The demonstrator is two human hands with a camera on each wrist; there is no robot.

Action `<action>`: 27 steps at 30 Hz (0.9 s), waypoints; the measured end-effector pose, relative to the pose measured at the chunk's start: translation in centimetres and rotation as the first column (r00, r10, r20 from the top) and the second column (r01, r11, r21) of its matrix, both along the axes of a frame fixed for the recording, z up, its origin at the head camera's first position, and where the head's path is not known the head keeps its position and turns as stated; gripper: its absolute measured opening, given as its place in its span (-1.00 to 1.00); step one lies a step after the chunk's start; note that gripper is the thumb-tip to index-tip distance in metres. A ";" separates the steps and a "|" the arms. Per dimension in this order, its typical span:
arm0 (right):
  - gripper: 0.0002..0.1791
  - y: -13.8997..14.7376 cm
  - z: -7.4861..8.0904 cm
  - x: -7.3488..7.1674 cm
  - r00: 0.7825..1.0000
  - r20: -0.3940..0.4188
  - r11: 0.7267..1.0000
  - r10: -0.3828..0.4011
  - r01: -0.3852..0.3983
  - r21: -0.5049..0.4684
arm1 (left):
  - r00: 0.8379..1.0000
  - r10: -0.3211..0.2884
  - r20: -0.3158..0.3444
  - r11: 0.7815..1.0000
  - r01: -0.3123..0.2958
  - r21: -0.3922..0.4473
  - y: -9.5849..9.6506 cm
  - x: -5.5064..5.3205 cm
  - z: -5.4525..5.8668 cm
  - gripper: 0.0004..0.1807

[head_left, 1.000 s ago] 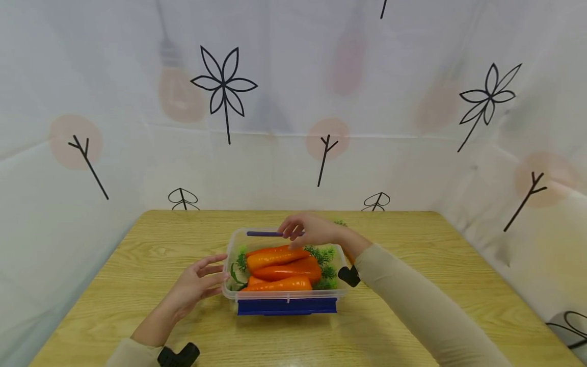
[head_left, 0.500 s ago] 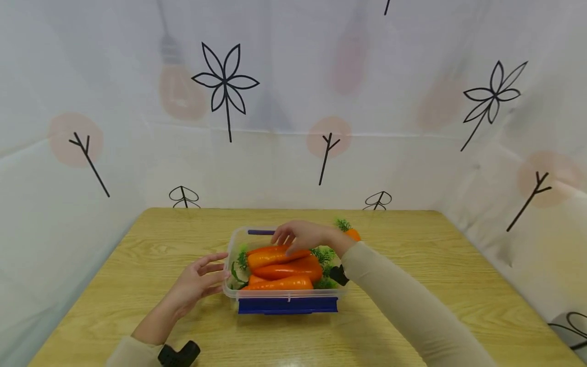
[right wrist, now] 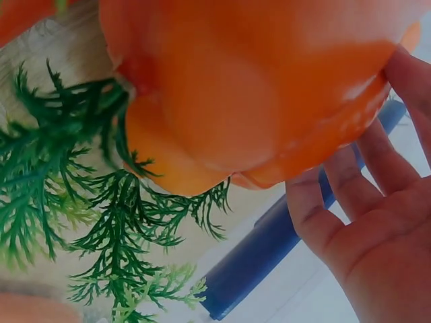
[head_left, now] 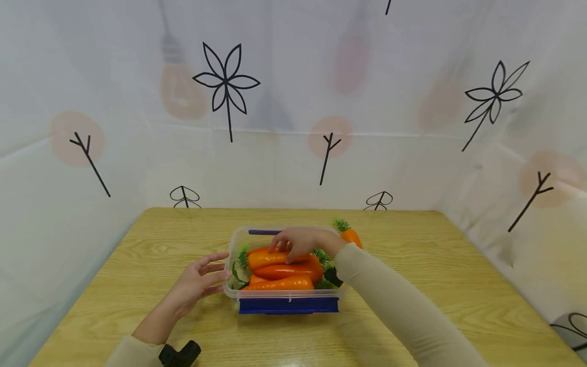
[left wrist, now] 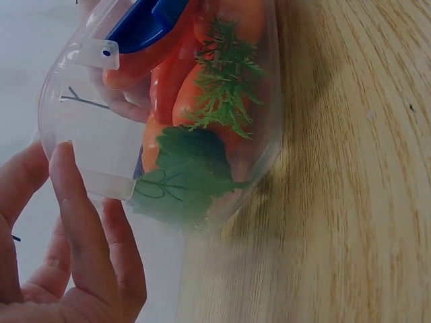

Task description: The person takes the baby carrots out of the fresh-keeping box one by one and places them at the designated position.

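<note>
A clear plastic box (head_left: 290, 294) with blue side clips holds several carrots with green tops. My left hand (head_left: 194, 285) is at the box's left wall, its fingers spread and fingertips at the rim. In the left wrist view, a fingertip of that hand (left wrist: 84, 235) meets the clear rim. My right hand (head_left: 300, 242) reaches into the box over the upper carrot (head_left: 268, 260), thumb on the near side and fingers curled along the far side. The right wrist view has the fingers of this hand (right wrist: 367, 202) close against an orange carrot (right wrist: 229, 101), green fronds (right wrist: 121, 235) to the left.
Another carrot (head_left: 352, 237) with a green top lies on the wooden table (head_left: 403, 239) behind the box, to the right. A blue clip (head_left: 289, 305) hangs down at the box's front. A patterned white cloth (head_left: 275, 168) encloses the table at the back and sides.
My right hand has moved down and slightly left onto the upper carrot, its fingers coming around it. The carrot behind the box has come into fuller view. My left hand stays at the box.
</note>
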State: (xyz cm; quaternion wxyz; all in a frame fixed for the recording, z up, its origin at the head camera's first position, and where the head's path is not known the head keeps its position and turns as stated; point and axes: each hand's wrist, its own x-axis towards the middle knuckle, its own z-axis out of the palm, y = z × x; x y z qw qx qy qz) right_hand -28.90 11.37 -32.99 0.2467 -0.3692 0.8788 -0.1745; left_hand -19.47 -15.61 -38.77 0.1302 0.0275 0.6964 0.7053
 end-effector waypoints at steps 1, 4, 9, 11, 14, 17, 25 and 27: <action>-0.58 0.0 0.0 0.0 1.000 -0.001 1.000 0.002 -0.002 0.008 | 1.000 -0.001 -0.001 1.000 0.001 0.000 0.0 0.0 0.0 -0.32; -0.57 0.0 0.0 0.2 1.000 0.016 1.000 0.002 -0.002 0.000 | 1.000 0.000 -0.002 1.000 0.000 -0.002 0.1 0.0 0.0 -0.32; -0.57 0.1 0.1 0.4 1.000 0.011 1.000 -0.002 0.002 -0.001 | 1.000 0.000 -0.005 1.000 0.000 -0.003 0.1 -0.1 0.1 -0.33; -0.57 0.1 0.1 0.5 1.000 0.005 1.000 -0.002 0.002 0.002 | 1.000 -0.001 -0.004 1.000 0.001 -0.003 0.1 -0.1 0.0 -0.32; -0.57 0.3 0.2 0.5 1.000 0.001 1.000 0.002 -0.002 -0.005 | 1.000 -0.002 -0.001 1.000 0.002 -0.001 0.1 -0.1 0.0 -0.32; -0.57 0.6 0.5 0.6 1.000 -0.003 1.000 0.008 -0.008 -0.013 | 1.000 -0.003 0.000 1.000 0.003 0.000 0.0 -0.1 0.0 -0.31; -0.55 1.2 1.6 0.8 1.000 -0.018 0.999 0.026 -0.026 -0.026 | 1.000 -0.012 -0.004 1.000 0.012 -0.002 0.0 -0.1 -0.1 -0.31; -0.55 1.4 1.8 0.9 0.999 -0.026 0.999 0.028 -0.029 -0.027 | 1.000 -0.013 -0.004 1.000 0.013 -0.003 0.0 -0.1 -0.1 -0.31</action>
